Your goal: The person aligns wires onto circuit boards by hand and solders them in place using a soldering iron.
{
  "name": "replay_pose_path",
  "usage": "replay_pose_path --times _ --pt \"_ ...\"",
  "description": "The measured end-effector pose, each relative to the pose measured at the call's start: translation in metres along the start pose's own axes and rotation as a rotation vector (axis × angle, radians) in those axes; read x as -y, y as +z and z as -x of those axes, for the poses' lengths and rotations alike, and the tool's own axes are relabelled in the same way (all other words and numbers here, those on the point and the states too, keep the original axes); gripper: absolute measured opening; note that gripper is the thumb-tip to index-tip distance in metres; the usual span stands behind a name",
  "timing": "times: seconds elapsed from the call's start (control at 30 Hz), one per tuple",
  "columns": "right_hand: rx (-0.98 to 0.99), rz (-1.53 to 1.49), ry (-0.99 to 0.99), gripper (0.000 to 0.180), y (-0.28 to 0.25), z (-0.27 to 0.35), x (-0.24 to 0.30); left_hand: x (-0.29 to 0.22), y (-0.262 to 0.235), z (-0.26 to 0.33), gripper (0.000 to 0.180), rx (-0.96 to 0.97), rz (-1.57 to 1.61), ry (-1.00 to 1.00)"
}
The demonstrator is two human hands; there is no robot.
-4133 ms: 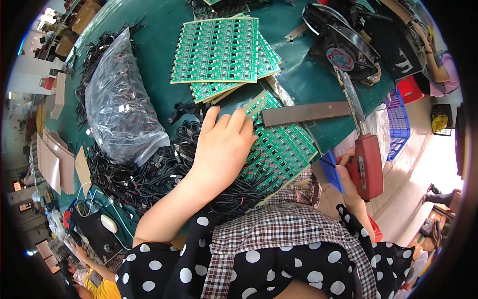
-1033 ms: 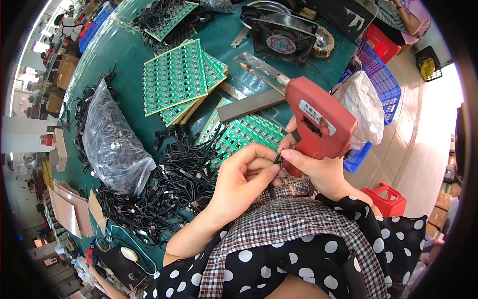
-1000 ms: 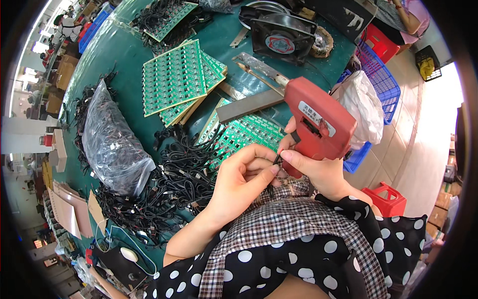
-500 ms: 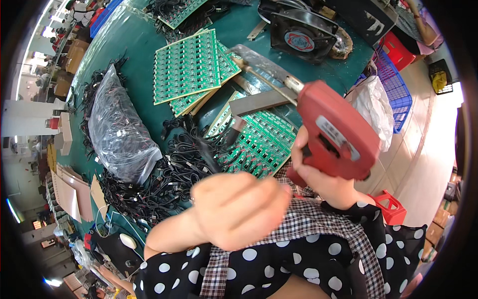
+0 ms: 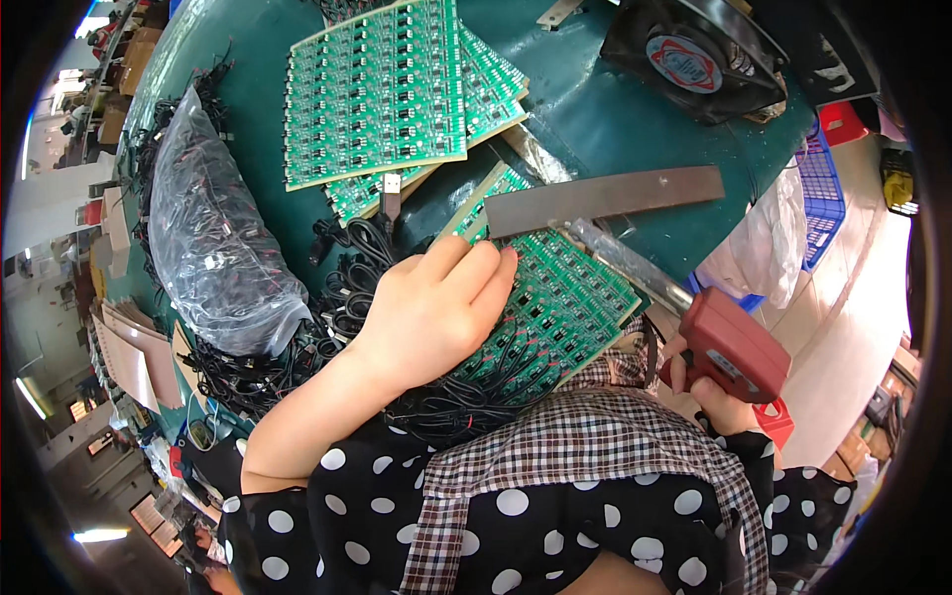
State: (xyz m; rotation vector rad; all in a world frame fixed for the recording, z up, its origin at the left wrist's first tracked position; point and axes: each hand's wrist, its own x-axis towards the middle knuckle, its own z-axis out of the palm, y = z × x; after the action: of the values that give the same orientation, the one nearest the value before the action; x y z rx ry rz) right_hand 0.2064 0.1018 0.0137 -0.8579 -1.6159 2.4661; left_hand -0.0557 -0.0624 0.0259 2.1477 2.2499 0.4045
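Note:
My left hand (image 5: pixel 436 307) has its fingers bent together over the green circuit board (image 5: pixel 570 307), beside the left end of a flat grey-brown bar (image 5: pixel 605 201). Its fingertips are hidden, so what they pinch cannot be made out. My right hand (image 5: pixel 719 402) grips a red soldering gun (image 5: pixel 736 345) by its handle, and the gun's metal barrel points up and left over the board's right edge. Black cables (image 5: pixel 476 402) with thin red and black wire ends lie across the board's lower part. A USB plug (image 5: pixel 392 198) sticks up beyond my left hand.
Stacked green circuit boards (image 5: pixel 377 99) lie farther back on the green table. A clear plastic bag of cables (image 5: pixel 218 238) lies on the left, with loose cables around it. At the back right stands a black fan (image 5: pixel 684 64). A blue basket (image 5: pixel 821 198) is beyond the table's right edge.
My left hand has moved forward onto the board. The soldering gun in my right hand has moved right and down, away from the bar. The whole view has shifted.

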Motion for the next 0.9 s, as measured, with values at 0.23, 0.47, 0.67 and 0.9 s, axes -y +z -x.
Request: replay_pose_path --times 0.23,0.47,0.67,0.9 --pt "0.048 0.135 0.115 0.071 -0.005 0.002 -0.003 0.001 0.009 0.004 0.015 -0.086 -0.176 0.114" --pt "0.012 0.136 0.124 0.070 0.006 0.001 -0.001 0.000 0.010 0.007 0.012 -0.075 -0.215 0.146" --pt "-0.013 0.133 0.117 0.072 0.010 0.000 -0.002 -0.001 0.009 0.008 0.011 -0.064 -0.242 0.157" --pt "-0.048 0.178 0.106 0.072 0.015 -0.004 0.001 -0.003 0.008 0.010 0.032 -0.006 -0.228 0.123"
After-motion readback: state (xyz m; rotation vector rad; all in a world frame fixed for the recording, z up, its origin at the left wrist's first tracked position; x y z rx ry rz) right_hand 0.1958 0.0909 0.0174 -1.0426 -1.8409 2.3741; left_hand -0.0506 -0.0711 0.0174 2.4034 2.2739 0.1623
